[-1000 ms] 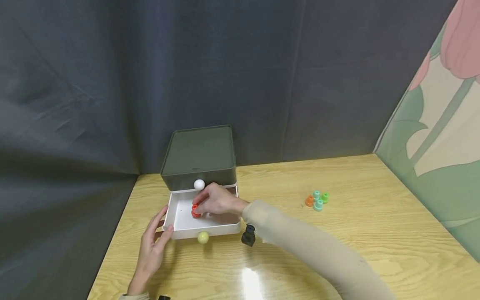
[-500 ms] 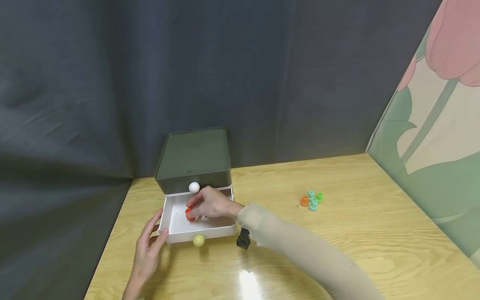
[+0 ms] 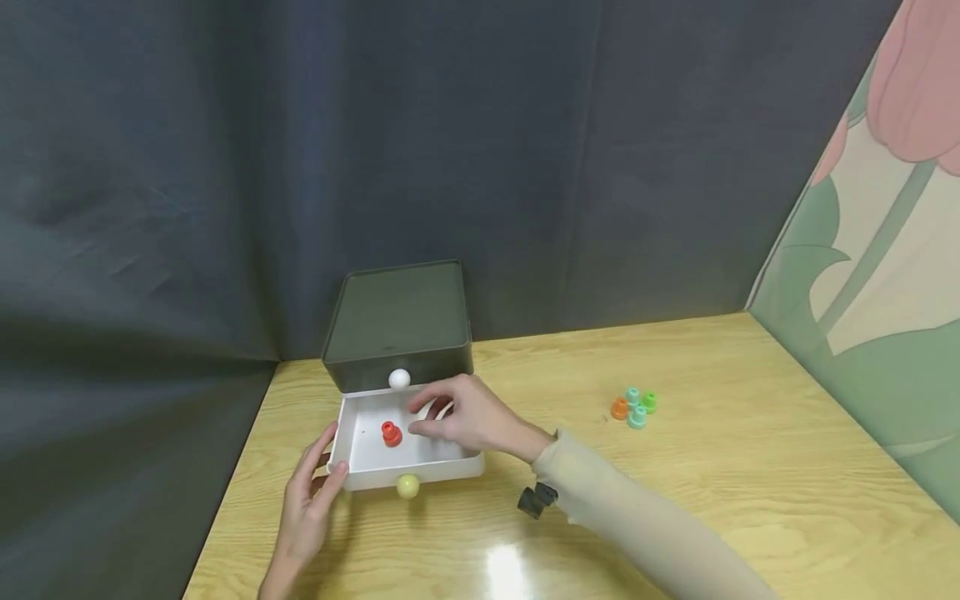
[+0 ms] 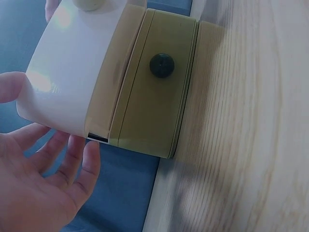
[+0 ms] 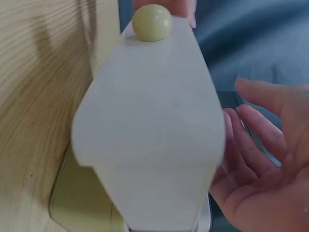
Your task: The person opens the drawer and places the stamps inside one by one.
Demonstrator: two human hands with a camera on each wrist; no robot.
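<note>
A white drawer (image 3: 373,457) stands pulled out of a dark green drawer box (image 3: 401,312). My left hand (image 3: 306,504) grips its front left corner, thumb on the front face and fingers along the side; the left wrist view shows the same hold on the white drawer (image 4: 67,63). Inside the drawer a small red stepped peg (image 3: 391,433) stands upright on the floor. Just right of the peg, my right hand (image 3: 476,414) hovers over the drawer, fingers parted and loosely bent with nothing between them. In the right wrist view the drawer front hides the peg.
Several similar small pegs (image 3: 636,407), orange, teal and green, stand grouped on the wooden table (image 3: 720,467) at the right. A white knob (image 3: 400,379) marks the upper drawer, a yellow knob (image 3: 408,486) the open one. A dark curtain (image 3: 525,167) hangs behind.
My right hand has let go of the red peg and drawn back to the right, fingers spread apart. The peg stays in the drawer. My left hand keeps its hold on the corner.
</note>
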